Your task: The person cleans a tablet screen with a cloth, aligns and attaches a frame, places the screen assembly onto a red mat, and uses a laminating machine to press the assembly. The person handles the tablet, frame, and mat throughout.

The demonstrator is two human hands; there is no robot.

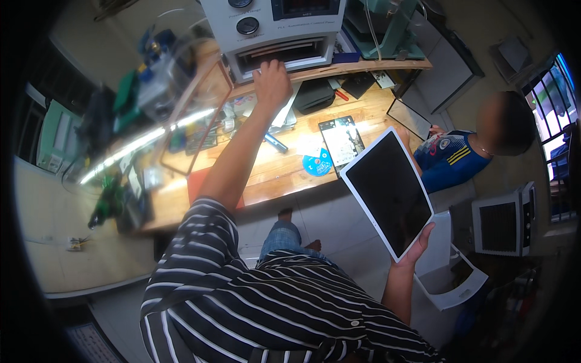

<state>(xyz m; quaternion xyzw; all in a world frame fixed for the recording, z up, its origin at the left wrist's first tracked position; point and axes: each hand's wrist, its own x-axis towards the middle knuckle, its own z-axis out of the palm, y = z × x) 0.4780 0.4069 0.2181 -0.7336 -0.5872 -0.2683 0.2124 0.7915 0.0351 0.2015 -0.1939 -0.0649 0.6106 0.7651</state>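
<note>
Item: one flat rectangular panel with a narrow white frame and a glossy black face (390, 193), device-like. Location: near right, in the air before the bench edge. Held by the right hand (413, 251), clasped at its near right corner, thumb along the rim; this grip probably serves to leave the dark face uncovered.

Left hand: stretched to the far side, bare (273, 86), fingers bent at the front lip of a pale grey box-shaped machine with black knobs (266, 42); whether it grips or merely rests there, cannot tell. The machine stands on a raised wooden shelf (393, 65), presumably to spare the surface below.

Bench: pale wooden top (272, 178). On it, a dark-edged tablet with a bright face (342, 145) lies flat, a round blue printed disc (316, 164) beside it (both likely within easy reach).

Appearance of the white-framed panel: tilted, corners slightly rounded, frame clean-looking, face dark with no lit display visible; its back is hidden.
</note>
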